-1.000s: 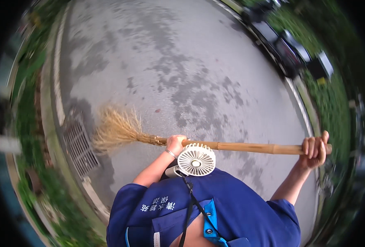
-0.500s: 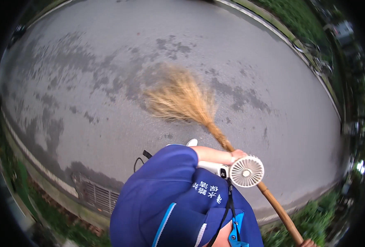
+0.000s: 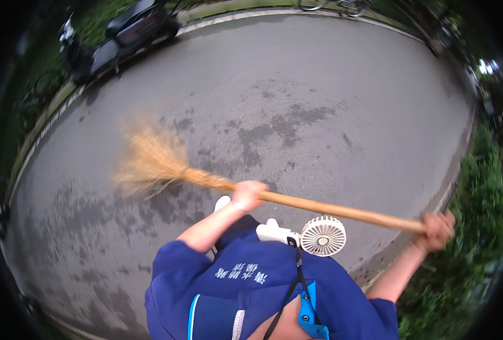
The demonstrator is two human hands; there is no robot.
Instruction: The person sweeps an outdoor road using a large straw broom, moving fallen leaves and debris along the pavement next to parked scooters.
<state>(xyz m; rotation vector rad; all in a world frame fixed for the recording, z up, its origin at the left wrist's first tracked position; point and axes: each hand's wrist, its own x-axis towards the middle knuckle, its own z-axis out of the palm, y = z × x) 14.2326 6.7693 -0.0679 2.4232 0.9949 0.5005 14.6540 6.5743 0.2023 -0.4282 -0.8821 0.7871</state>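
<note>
A long broom (image 3: pixel 342 210) with a wooden handle and straw-coloured bristles stretches across the view, its brush end at the left blurred by motion over the pavement. My left hand (image 3: pixel 248 196) is wrapped round the handle, just behind the bound neck of the bristles. Gripping the far end of the handle at the right is my right hand (image 3: pixel 437 231), somewhat blurred. A white handheld fan (image 3: pixel 323 236) hangs on a black cord at my chest, against my blue shirt.
Grey pavement (image 3: pixel 376 113) with dark damp patches spreads ahead. A dark scooter (image 3: pixel 126 39) stands by the kerb at the far left, and a bicycle (image 3: pixel 336 5) is at the far edge. Green plants (image 3: pixel 478 215) border the pavement at the right. A white shoe (image 3: pixel 222 204) shows below the broom.
The broom has swung left, its handle now lying more level. My right hand and forearm have come fully into view. The view has turned, bringing the scooter in at the far left.
</note>
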